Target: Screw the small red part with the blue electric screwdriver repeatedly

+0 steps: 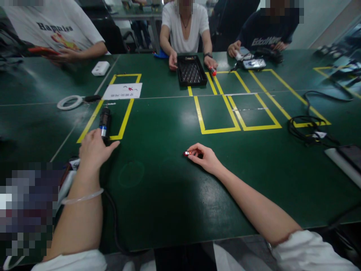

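Observation:
My left hand (94, 148) is at the near end of a black cylindrical tool (105, 117), which has a blue-and-white label and looks like an electric screwdriver. The thumb sticks out to the right and the hand is open; its fingertips are partly hidden. The tool lies within a yellow-taped rectangle on the left. Over the middle of the green table (160, 180), my right hand (205, 158) pinches a small red and silver part (186, 153) between thumb and fingers. The part is too small to name.
Across the table a person holds a black tray (192, 70) of small parts and a red-tipped item (213, 71). A white card (123, 91), a coiled white cable (70, 102) and a white box (100, 68) lie left. Black cable (307, 128) lies right.

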Available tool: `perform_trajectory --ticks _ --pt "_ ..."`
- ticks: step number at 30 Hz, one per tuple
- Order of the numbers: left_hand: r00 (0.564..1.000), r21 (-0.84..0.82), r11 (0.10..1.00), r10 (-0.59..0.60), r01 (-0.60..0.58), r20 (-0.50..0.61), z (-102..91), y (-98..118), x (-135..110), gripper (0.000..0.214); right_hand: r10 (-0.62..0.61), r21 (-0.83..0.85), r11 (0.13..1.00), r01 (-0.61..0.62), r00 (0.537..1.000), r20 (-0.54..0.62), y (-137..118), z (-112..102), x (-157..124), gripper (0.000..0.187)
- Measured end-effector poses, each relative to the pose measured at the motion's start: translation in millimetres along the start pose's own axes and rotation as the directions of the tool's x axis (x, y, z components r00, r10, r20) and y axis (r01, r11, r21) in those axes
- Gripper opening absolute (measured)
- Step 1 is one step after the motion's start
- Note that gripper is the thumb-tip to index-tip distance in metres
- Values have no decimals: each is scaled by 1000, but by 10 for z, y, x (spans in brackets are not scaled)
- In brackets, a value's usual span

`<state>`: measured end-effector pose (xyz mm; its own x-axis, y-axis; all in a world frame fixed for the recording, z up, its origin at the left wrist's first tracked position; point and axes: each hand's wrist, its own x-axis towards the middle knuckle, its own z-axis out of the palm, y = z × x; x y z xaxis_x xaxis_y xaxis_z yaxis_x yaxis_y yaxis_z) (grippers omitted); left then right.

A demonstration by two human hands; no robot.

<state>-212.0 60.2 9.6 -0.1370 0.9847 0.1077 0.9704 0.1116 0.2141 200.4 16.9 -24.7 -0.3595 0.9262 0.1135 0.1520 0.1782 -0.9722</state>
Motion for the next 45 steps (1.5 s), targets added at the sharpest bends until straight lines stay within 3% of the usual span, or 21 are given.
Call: perform_trajectory --ticks 4,9,15,20,31,37,45 --pt "996 124 990 -74 66 59 48 -389 36 78 16 3 1000 -16 1000 7 -12 3 0 17" --pt "997 117 992 -52 46 50 56 -356 19 62 30 3 1000 -30 1000 8 -10 10 -1 18" --pt "998 77 997 -36 32 50 66 172 -175 58 32 -3 999 -32 999 -1 5 11 -2 20" --pt "996 5 1000 19 -19 85 139 741 -392 70 15 -31 999 -16 999 -30 21 12 -4 19" --pt "946 -184 944 299 -274 123 368 1895 -763 71 -116 -221 972 79 981 -157 77 -24 8 14" --pt "922 -237 915 364 -327 132 427 2186 -861 71 -134 -298 950 90 982 -133 99 -48 5 13" --pt "922 -200 913 377 -355 85 462 2235 -899 72 -188 -403 906 133 977 -100 33 -35 -23 13"
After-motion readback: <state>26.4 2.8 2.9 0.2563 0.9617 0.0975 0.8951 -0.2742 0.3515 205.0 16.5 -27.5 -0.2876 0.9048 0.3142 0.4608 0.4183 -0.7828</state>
